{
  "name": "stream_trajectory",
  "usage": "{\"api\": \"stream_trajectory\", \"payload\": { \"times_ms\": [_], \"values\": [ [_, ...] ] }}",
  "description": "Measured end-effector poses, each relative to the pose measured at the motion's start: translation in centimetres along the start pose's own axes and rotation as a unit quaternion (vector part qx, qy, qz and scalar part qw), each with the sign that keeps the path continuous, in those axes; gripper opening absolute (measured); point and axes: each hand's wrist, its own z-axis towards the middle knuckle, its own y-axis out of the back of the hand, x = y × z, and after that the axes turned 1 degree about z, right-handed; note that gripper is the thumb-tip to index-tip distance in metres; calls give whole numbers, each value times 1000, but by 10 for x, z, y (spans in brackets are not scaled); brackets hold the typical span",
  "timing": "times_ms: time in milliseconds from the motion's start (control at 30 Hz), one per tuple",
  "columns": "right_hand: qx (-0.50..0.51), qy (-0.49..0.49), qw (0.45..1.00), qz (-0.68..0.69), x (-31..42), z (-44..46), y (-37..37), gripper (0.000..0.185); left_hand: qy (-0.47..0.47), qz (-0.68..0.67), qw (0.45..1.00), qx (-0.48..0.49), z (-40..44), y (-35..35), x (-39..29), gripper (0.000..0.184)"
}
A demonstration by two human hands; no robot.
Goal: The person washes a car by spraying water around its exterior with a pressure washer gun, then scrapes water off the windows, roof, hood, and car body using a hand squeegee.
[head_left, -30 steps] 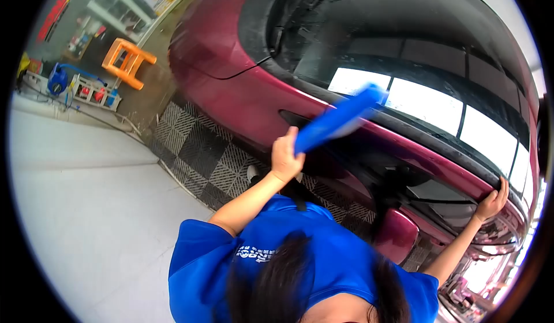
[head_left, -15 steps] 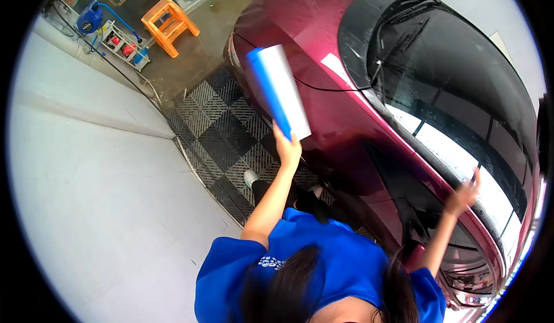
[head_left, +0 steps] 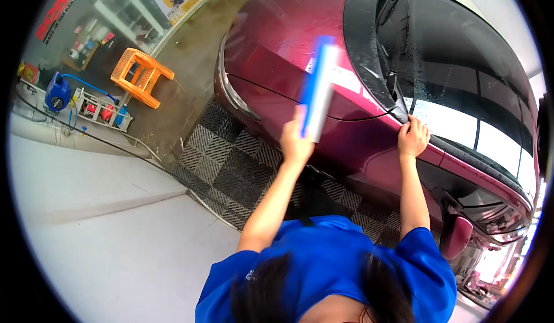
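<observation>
Car (head_left: pixel 271 60): glossy dark red, ahead of both hands.
Sign (head_left: pixel 60 5): far ahead-left of the left hand, reading "SONAX", "MADE IN GERMANY".
Bar (head_left: pixel 317 89): long, straight, blue beside white, blurred, extending forward from the left hand.
Left hand (head_left: pixel 297 140): gripping the bar's near end.
Right hand (head_left: pixel 414 137): resting by the windscreen's (head_left: pixel 444 51) lower corner.

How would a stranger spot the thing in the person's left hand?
Start with the maroon car, then find the person's left hand near its front. In it is a long, straight tool, blurred here; its blue-and-white colouring stands out against the car's maroon.
</observation>
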Motion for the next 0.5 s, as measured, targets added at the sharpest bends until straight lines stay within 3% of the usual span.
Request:
{"api": "stream_trajectory", "payload": {
  "times_ms": [67, 167, 200, 233, 267, 300, 367, 400, 467, 500],
  "values": [
    [1, 6, 1000, -11, 0, 1, -1, 21, -89, -100, 988, 70, 27, -25, -17, 59],
    [9, 13, 1000, -12, -6, -3, -9, 25, -97, -32, 981, 163, 98, -29, 4, 55],
    [12, 18, 1000, -12, -8, -3, -9, 26, -50, -20, 986, 155, 121, -20, 26, 54],
    [17, 20, 1000, -12, -8, -3, -8, 26, -55, -31, 994, 91, 146, -12, 62, 53],
    [21, 22, 1000, -7, -4, -1, -4, 27, 26, -56, 996, 58, 165, 15, 87, 53],
    [24, 20, 999, -5, -5, -1, -4, 29, -47, -26, 994, -91, 182, 13, 161, 55],
    [23, 20, 1000, 5, -7, -2, -7, 32, 230, 127, 960, -100, 192, 74, 233, 62],
    [18, 21, 1000, 4, -8, -4, -7, 33, 279, 152, 938, -141, 205, 93, 283, 62],
    [11, 10, 1000, 18, 4, 4, -2, 35, 415, 18, 884, -214, 236, 119, 309, 63],
    [33, -9, 999, 18, 7, 7, 2, 33, 368, 106, 903, -196, 245, 113, 293, 65]
  ]
}}
